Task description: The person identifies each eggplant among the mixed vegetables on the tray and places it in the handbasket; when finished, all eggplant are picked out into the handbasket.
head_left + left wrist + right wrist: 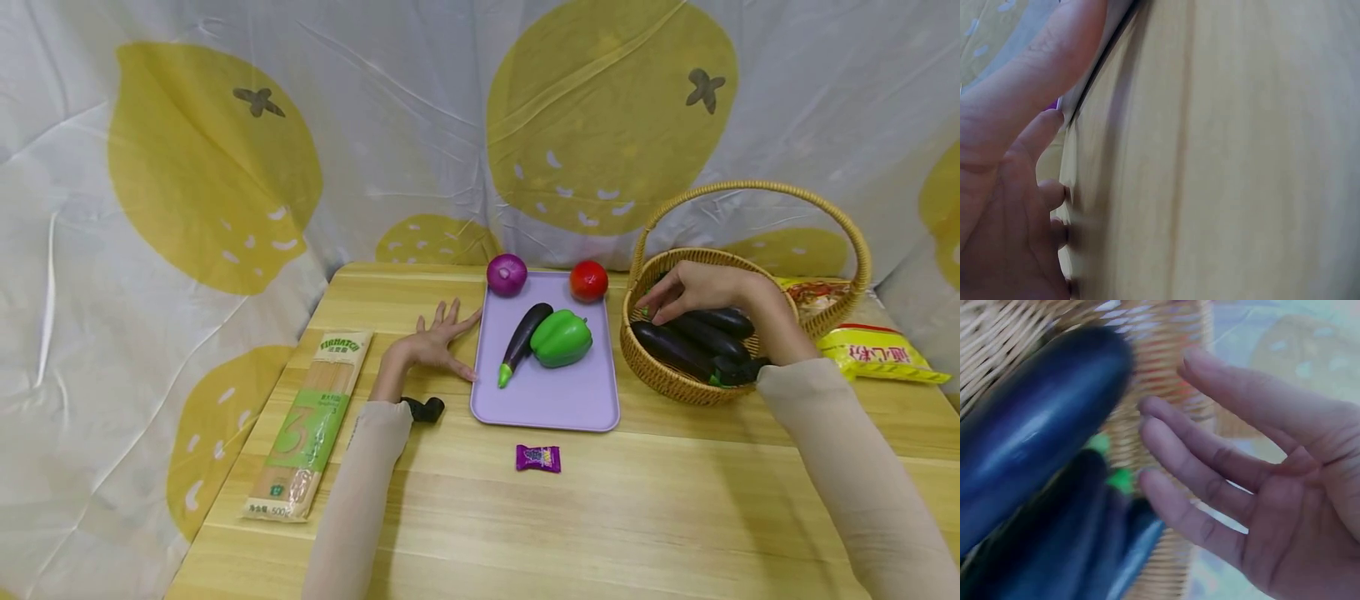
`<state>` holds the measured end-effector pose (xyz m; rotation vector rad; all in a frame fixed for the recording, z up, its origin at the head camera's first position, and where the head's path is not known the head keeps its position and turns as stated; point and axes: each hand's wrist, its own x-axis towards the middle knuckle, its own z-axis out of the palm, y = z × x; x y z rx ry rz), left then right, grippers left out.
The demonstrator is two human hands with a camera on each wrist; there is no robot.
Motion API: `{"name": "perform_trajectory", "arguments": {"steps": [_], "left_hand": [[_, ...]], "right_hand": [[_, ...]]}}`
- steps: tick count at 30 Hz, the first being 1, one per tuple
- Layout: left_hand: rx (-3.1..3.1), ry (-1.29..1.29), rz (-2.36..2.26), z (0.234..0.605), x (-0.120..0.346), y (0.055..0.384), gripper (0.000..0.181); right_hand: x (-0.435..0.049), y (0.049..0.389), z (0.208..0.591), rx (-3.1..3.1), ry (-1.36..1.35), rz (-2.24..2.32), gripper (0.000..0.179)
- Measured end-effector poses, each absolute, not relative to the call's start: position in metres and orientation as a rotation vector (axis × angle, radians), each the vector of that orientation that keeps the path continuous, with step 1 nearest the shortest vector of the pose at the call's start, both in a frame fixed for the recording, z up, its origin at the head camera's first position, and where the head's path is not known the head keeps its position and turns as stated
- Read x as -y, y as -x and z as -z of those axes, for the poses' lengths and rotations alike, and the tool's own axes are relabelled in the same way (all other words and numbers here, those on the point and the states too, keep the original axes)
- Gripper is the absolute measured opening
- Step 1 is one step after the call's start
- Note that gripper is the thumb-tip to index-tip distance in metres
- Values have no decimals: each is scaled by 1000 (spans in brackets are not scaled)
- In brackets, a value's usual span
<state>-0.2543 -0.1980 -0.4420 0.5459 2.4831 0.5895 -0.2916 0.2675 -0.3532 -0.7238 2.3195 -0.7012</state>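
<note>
My left hand point(431, 343) rests on the table with its fingers spread, thumb and index fingertip at the left edge of a lilac tray point(543, 408). On that tray lie a thin eggplant point(523, 337), a green bell pepper point(561, 338), a purple onion point(507, 275) and a red tomato point(588, 282). Over the wicker basket point(652, 375) is my right hand point(697, 287), its fingers loosely bent. Several dark eggplants point(672, 348) fill the basket. In the right wrist view, a gap separates the fingers point(1175, 447) from the large eggplant point(1047, 419), and nothing is held.
The basket's tall handle point(757, 185) arches above my right wrist. Behind it lies a yellow food bag point(870, 346). A pack of noodles point(311, 429) lies left of my left arm. A small purple wrapped candy point(537, 458) sits before the tray. A lemon-print curtain point(405, 108) hangs behind.
</note>
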Motion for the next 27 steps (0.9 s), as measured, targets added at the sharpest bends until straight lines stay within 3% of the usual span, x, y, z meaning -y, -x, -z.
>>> {"name": "perform_trajectory", "arguments": {"steps": [11, 21, 27], "left_hand": [[-2487, -551, -589, 442, 198, 255, 123], [-2486, -539, -567, 442, 198, 254, 122], [-2479, -529, -563, 442, 197, 256, 122]], "right_hand": [[-217, 259, 308, -2423, 952, 810, 31], [-146, 268, 342, -2342, 1191, 853, 53], [-114, 272, 363, -2230, 1300, 829, 55]]}}
